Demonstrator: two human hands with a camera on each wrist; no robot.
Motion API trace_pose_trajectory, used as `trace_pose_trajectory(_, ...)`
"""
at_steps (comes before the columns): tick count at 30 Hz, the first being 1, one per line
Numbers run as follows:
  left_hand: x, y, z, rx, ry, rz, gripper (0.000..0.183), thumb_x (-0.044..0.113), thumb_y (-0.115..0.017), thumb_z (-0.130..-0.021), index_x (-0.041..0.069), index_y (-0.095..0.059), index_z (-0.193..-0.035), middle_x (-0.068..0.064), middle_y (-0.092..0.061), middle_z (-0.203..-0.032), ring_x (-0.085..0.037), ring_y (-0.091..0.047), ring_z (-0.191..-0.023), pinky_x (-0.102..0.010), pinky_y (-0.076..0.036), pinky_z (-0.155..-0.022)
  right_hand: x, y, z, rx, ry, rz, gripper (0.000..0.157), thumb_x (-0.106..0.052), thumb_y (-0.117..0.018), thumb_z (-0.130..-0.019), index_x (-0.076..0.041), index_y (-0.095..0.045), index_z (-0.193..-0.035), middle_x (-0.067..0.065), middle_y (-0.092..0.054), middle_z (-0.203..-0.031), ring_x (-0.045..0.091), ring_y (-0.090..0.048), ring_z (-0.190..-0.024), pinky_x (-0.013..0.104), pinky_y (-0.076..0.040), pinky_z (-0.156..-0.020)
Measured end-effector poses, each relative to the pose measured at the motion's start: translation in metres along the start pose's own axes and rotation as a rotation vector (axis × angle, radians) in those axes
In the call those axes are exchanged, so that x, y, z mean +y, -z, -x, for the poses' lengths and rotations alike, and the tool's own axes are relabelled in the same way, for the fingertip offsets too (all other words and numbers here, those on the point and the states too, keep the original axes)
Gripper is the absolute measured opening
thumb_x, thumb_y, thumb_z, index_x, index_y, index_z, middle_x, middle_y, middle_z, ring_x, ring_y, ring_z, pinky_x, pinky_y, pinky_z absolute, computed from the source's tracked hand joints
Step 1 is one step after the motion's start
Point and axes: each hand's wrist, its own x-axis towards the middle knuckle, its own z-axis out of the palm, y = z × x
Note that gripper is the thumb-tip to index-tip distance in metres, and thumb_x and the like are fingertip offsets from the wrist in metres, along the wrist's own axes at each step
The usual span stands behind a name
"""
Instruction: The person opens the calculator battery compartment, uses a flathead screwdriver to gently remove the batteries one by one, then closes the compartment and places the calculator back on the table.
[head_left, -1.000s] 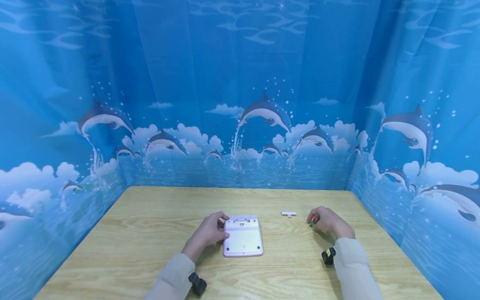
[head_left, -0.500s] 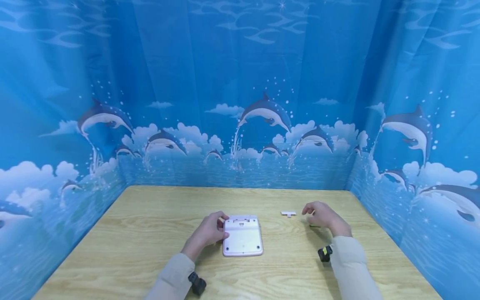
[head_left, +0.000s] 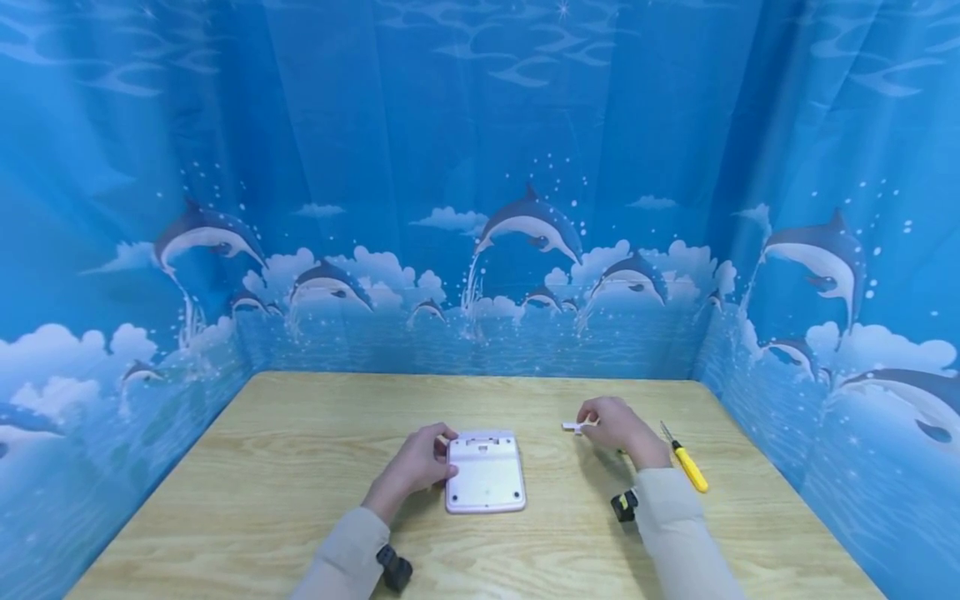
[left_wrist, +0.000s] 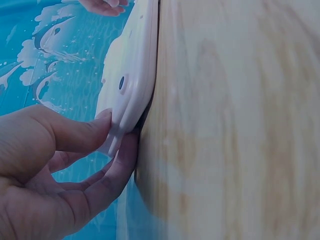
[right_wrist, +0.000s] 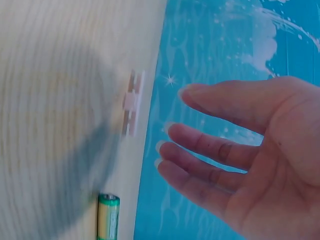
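A flat, pale pink-white device with dark feet at its corners [head_left: 487, 483] lies back side up on the table; a slot shows near its far edge. My left hand [head_left: 414, 462] pinches its left edge, thumb on top and fingers underneath, as the left wrist view also shows. My right hand [head_left: 615, 427] hovers over a small white T-shaped battery cover [right_wrist: 132, 102], overlapping its right end in the head view. In the right wrist view, its fingers are spread apart and relaxed, with nothing between them. Below the cover there lies a green-and-gold battery [right_wrist: 108, 217].
To the right of my right wrist lies a screwdriver with a yellow handle [head_left: 691, 470], its tip pointing away. A blue dolphin-print curtain [head_left: 480, 208] encloses the wooden table [head_left: 322, 417] at the back and sides.
My right hand has let go of the battery, risen, and moved left to the battery cover. The screwdriver has come into view from behind that arm. My left hand has stayed put.
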Motion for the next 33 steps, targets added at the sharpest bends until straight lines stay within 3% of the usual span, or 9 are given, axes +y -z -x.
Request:
trace_pose_trajectory(10, 0.001, 0.000, -0.001, 0.002, 0.014, 0.009, 0.045, 0.001, -0.081, -0.083, 0.009, -0.065, -0.125, -0.010, -0.066, -0.103, -0.019, -0.063, -0.087, -0.034, -0.058, -0.075, -0.002, -0.013, -0.013, -0.031, -0.031, 0.007, 0.013, -0.007, -0.071, -0.091, -0.006, -0.075, -0.104, 0.013, -0.072, -0.103, 0.029, -0.065, -0.098, 0.051, -0.056, -0.090)
trace_pose_trajectory(19, 0.000, 0.001, 0.001, -0.009, 0.006, 0.027, 0.045, 0.001, -0.081, -0.084, 0.008, -0.065, -0.126, -0.010, -0.066, -0.103, -0.020, -0.062, -0.087, -0.033, -0.058, -0.073, -0.003, -0.021, -0.027, -0.055, -0.013, 0.052, 0.012, -0.010, -0.072, -0.092, -0.005, -0.075, -0.103, 0.013, -0.074, -0.103, 0.024, -0.064, -0.090, 0.048, -0.056, -0.086)
trace_pose_trajectory(26, -0.001, 0.000, 0.000, -0.015, -0.018, 0.028, 0.045, -0.003, -0.080, -0.083, 0.005, -0.065, -0.124, -0.011, -0.067, -0.102, -0.019, -0.064, -0.086, -0.032, -0.058, -0.073, -0.005, -0.025, -0.030, -0.068, -0.032, 0.108, 0.014, -0.009, -0.071, -0.094, -0.004, -0.075, -0.107, 0.019, -0.073, -0.117, 0.037, -0.067, -0.109, 0.054, -0.055, -0.096)
trace_pose_trajectory(33, -0.002, 0.000, 0.000, -0.006, -0.019, 0.017, 0.045, -0.002, -0.081, -0.083, 0.005, -0.065, -0.124, -0.011, -0.066, -0.101, -0.020, -0.063, -0.086, -0.034, -0.057, -0.074, -0.006, -0.029, -0.031, -0.067, -0.033, 0.136, 0.013, -0.005, -0.069, -0.093, -0.004, -0.075, -0.104, 0.018, -0.074, -0.116, 0.041, -0.065, -0.117, 0.056, -0.051, -0.105)
